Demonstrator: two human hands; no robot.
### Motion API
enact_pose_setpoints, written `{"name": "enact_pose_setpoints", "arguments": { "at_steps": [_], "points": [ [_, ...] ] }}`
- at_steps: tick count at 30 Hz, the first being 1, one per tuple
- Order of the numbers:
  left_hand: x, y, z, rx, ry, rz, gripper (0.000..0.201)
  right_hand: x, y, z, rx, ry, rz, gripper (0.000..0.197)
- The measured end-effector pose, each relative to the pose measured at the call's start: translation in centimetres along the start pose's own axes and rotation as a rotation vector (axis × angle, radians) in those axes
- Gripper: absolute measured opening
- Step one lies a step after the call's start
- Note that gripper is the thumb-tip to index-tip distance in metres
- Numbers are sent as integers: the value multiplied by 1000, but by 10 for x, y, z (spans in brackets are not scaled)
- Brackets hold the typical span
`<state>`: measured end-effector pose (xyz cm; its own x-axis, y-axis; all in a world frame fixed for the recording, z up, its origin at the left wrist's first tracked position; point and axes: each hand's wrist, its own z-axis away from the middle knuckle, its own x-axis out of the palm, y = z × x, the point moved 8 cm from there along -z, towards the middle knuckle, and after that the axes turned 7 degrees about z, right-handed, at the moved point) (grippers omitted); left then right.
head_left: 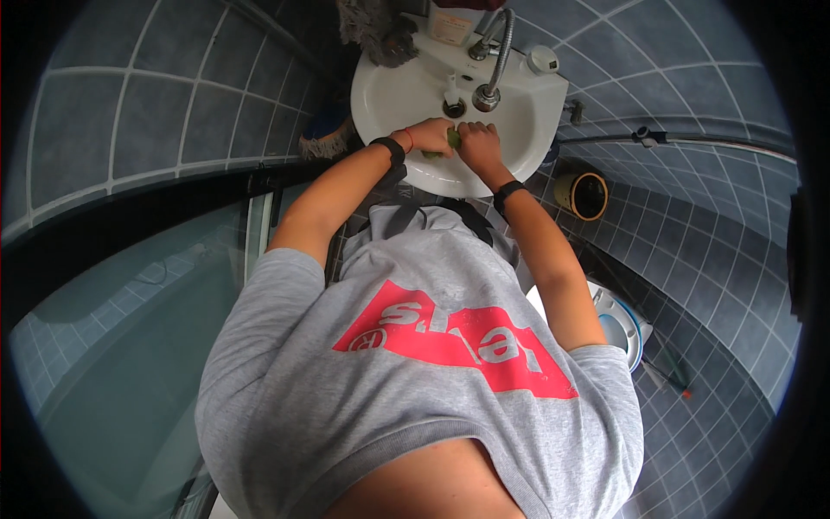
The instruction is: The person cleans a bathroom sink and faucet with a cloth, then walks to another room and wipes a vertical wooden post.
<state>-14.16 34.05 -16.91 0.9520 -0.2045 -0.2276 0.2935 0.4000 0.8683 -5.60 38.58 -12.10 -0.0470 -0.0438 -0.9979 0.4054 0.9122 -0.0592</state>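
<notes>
Both my hands are over the front part of a white washbasin. Between them is a small green cloth-like thing, crumpled and mostly hidden by my fingers. My left hand, with a red string and a dark band at the wrist, is closed around it. Knuckles up, my right hand is closed on its other side, close against the left. A bit of green also shows below the left hand. Just beyond the hands lies the dark drain hole, with a white fitting standing beside it.
A flexible metal tap arches over the basin. On its rim stand a round white tub and a pale container; a grey rag hangs at the left. A bin and a toilet are on the right.
</notes>
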Motion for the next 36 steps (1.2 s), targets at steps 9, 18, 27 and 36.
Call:
{"name": "enact_pose_setpoints", "arguments": {
  "at_steps": [9, 18, 27, 36],
  "points": [
    [-6, 51, 29, 176, 130, -600, 32, 18, 24, 2, 53, -414, -603, 66],
    [-2, 85, 58, 477, 313, -781, 31, 20, 5, 16, 123, -988, -1188, 65],
    [-19, 37, 23, 31, 291, -621, 25, 64, 13, 9, 449, -666, -1247, 22],
    [11, 5, 0, -128, 78, -41, 26, 21, 26, -5, 76, -246, -87, 21]
  ]
}}
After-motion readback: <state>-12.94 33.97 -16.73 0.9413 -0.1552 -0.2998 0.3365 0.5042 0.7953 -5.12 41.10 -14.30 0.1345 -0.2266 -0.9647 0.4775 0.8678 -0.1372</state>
